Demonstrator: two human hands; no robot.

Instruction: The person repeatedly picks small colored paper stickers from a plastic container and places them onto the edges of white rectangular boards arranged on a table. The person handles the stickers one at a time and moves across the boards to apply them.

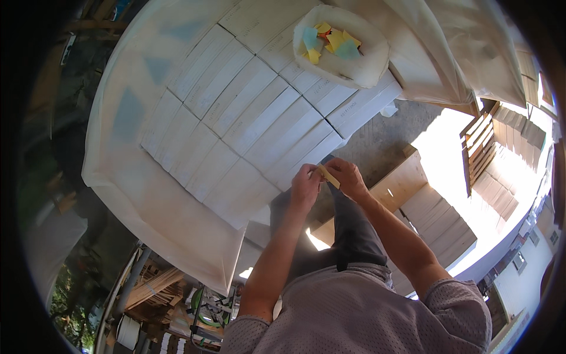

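In front of my body, both hands meet over a small flat yellow piece [329,176], which looks like paper or thin card. My left hand [305,186] pinches its left end, with the fingertips partly hidden. My right hand [348,177] is closed on its upper right side, fingers bent round it. Just beyond the hands lies a broad layer of white boxes [253,127] in tight rows. A pale, soft-walled container [374,59] rests on the boxes' far side, holding several yellow and light blue pieces [337,42] and a bit of orange.
Translucent sheeting [132,171] drapes round the left of the boxes; more sheeting [430,41] hangs at far right. To the right stand a wooden crate [407,177], stacked boxes [442,221] and a wooden pallet [479,147]. Wood pieces [154,286] lie at lower left.
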